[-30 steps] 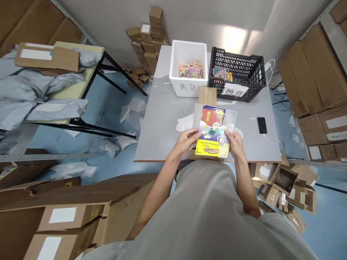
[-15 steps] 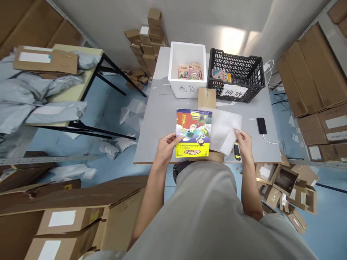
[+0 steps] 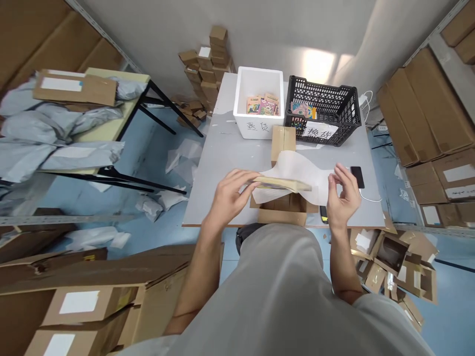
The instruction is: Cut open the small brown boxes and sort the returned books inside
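Note:
My left hand (image 3: 230, 190) grips a thin colourful book (image 3: 284, 184), turned flat so only its edge shows. My right hand (image 3: 344, 194) pinches a clear plastic sleeve (image 3: 300, 173) that drapes over the book's far side. Both are held above an open brown cardboard box (image 3: 284, 207) at the near edge of the grey table (image 3: 230, 158).
At the table's far end stand a white foam bin (image 3: 259, 104) and a black plastic crate (image 3: 322, 109), each holding colourful books. A small closed carton (image 3: 283, 139) sits before them. A black phone (image 3: 357, 176) on a white cable lies right. Cardboard boxes crowd the floor and shelves.
The book came out of the plastic sleeve to the left, then was tilted flat over the box. My right hand lifted the empty sleeve up and to the right.

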Motion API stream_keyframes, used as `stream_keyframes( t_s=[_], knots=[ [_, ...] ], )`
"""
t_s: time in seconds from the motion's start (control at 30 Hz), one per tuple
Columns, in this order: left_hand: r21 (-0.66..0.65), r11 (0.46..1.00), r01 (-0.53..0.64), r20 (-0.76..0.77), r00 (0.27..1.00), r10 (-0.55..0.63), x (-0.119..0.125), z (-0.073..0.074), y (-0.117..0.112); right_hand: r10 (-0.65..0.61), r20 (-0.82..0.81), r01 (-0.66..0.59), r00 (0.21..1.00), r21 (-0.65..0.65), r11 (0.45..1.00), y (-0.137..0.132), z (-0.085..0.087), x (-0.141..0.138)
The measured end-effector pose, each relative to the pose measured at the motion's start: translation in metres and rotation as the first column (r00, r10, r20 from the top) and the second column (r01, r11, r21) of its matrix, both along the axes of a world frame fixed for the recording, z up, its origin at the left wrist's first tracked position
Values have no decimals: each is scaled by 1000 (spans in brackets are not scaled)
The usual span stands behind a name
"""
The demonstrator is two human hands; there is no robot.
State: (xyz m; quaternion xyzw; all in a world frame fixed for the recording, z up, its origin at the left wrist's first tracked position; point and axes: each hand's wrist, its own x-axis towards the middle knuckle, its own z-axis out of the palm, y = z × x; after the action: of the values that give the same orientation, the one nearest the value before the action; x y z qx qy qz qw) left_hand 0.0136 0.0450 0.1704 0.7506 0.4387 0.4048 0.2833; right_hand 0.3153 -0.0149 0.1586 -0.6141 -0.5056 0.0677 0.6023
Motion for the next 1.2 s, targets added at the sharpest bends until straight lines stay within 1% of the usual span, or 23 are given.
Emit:
stream_keyframes(
  t_s=[0.03, 0.1, 0.13, 0.2, 0.33, 0.47, 0.6, 0.67, 0.8, 0.87, 0.93, 1.0, 1.07, 1.1, 1.13, 1.2],
  knots=[
    [77, 996, 44, -114, 993, -35, 3, 7, 1, 43, -37, -43, 998, 21, 999, -2, 9, -8],
    [160, 980, 115, -294, 954, -64, 10, 15, 3, 133, -117, -129, 984, 36, 991, -5, 22, -23],
    [177, 974, 140, -355, 932, -70, 14, 16, 4, 171, -155, -168, 973, 36, 985, -6, 26, -29],
    [186, 967, 173, -416, 906, -82, 20, 16, 5, 237, -217, -235, 947, 35, 971, -8, 33, -37],
    [173, 963, 208, -425, 898, -118, 28, 14, 6, 337, -303, -333, 891, 66, 940, -8, 38, -43],
    [171, 959, 224, -428, 894, -133, 33, 16, 4, 347, -341, -360, 873, 29, 933, -7, 36, -41],
    [188, 954, 232, -422, 897, -135, 35, 15, 3, 395, -390, -416, 832, 31, 909, -7, 31, -38],
    [188, 954, 234, -409, 902, -140, 35, 14, 4, 391, -398, -422, 830, 11, 906, -7, 30, -39],
    [185, 956, 230, -410, 902, -137, 35, 12, 4, 347, -416, -393, 841, -28, 919, -6, 29, -39],
    [197, 953, 228, -420, 898, -128, 36, 12, 4, 309, -408, -356, 859, -41, 934, -2, 26, -34],
    [206, 952, 227, -422, 898, -123, 36, 11, 5, 245, -366, -284, 898, -55, 957, 5, 21, -23],
    [198, 954, 225, -413, 902, -127, 35, 10, 6, 165, -268, -187, 949, -58, 981, 13, 16, -9],
    [179, 958, 225, -403, 905, -137, 34, 9, 8, 102, -150, -109, 983, -35, 993, 18, 13, 2],
    [170, 959, 228, -400, 905, -145, 34, 9, 9, 102, -101, -105, 990, -26, 994, 19, 13, 4],
    [162, 958, 235, -397, 905, -154, 34, 10, 10, 131, -62, -133, 989, -31, 991, 18, 14, 5],
    [151, 958, 245, -383, 908, -172, 36, 12, 11, 266, 12, -263, 964, -105, 959, 14, 18, 2]
  ],
)
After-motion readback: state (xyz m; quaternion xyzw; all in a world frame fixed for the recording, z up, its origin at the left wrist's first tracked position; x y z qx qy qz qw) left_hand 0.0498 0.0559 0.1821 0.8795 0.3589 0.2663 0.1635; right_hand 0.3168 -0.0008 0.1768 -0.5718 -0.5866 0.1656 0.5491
